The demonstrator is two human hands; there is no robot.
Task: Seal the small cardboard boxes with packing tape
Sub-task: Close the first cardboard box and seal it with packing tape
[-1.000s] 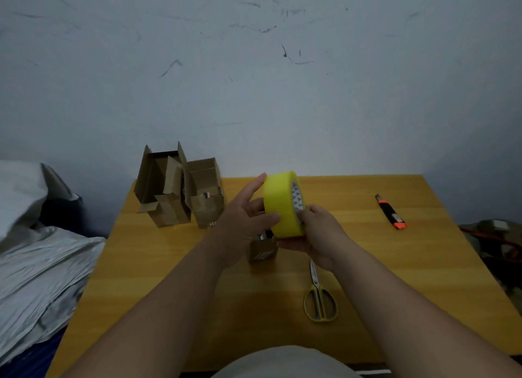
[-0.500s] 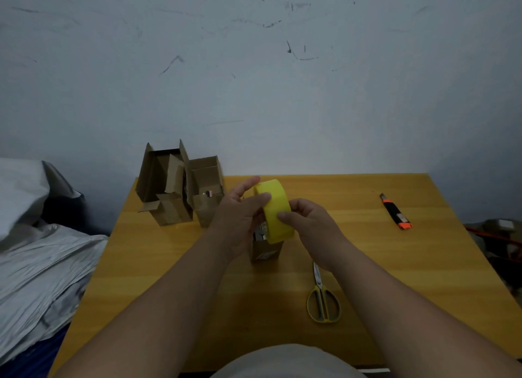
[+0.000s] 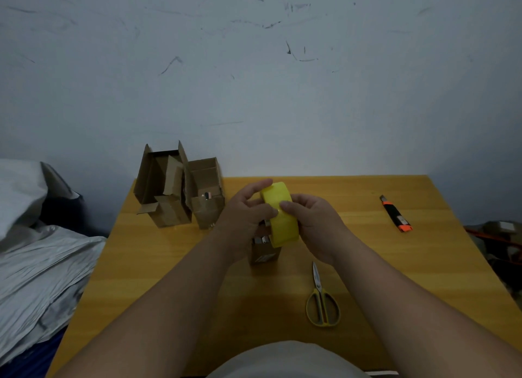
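Note:
A yellow roll of packing tape (image 3: 282,222) is held on edge over the middle of the wooden table (image 3: 395,279). My left hand (image 3: 245,214) grips its left side, fingers curled over the top. My right hand (image 3: 313,225) holds the right side, thumb pressed on the yellow band. Just below the roll stands a small cardboard box (image 3: 264,252), partly hidden by the roll and my hands. Two more small boxes stand open at the back left: one with raised flaps (image 3: 163,188) and one beside it (image 3: 207,197).
Yellow-handled scissors (image 3: 322,301) lie at the front right of the small box. An orange and black utility knife (image 3: 395,215) lies near the right edge. Grey crumpled sheets (image 3: 36,264) are piled left of the table. A wall stands right behind it.
The tape roll has turned, so its printed core side no longer faces me, and it has come down closer to the small box. Both hands shifted their grip round it.

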